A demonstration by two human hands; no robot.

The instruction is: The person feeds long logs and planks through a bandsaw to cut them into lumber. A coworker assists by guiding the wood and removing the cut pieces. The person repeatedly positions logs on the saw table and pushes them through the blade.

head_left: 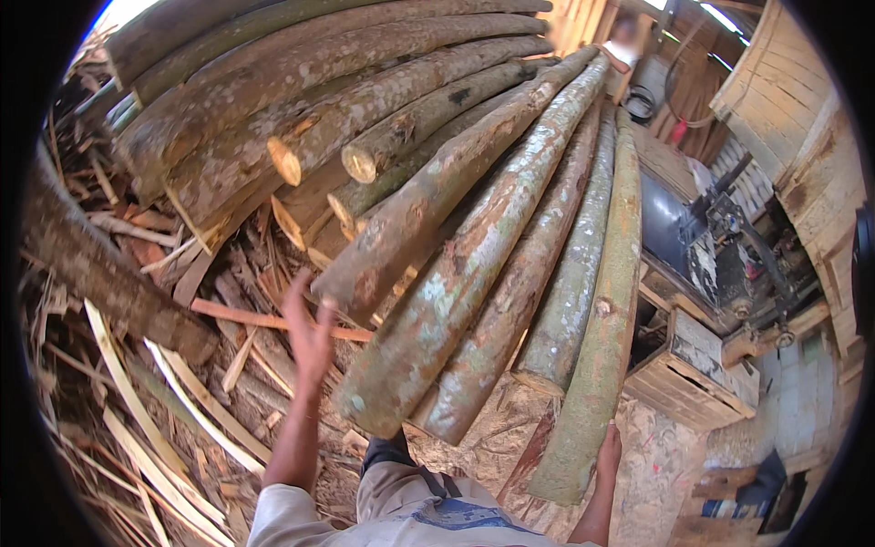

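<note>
Several bark-covered logs stretch from the far end toward me. At the near end of a brown log [401, 239], my left hand [312, 339] is raised with its fingers spread, the thumb side at or very close to the cut end. On the right, my right hand [609, 451] presses against the side of a green-grey log [597, 365], near its lower end, with some fingers hidden by the log. Between these two lie a thick mottled log [456, 305], a thinner brown log [506, 328] and a pale spotted log [574, 292].
A log pile [301, 100] fills the upper left. Long wood strips [137, 410] and bark scraps litter the ground at left. At right stands a dark machine [729, 246] beside a wooden box [693, 369]. Another person [622, 50] is at the logs' far end.
</note>
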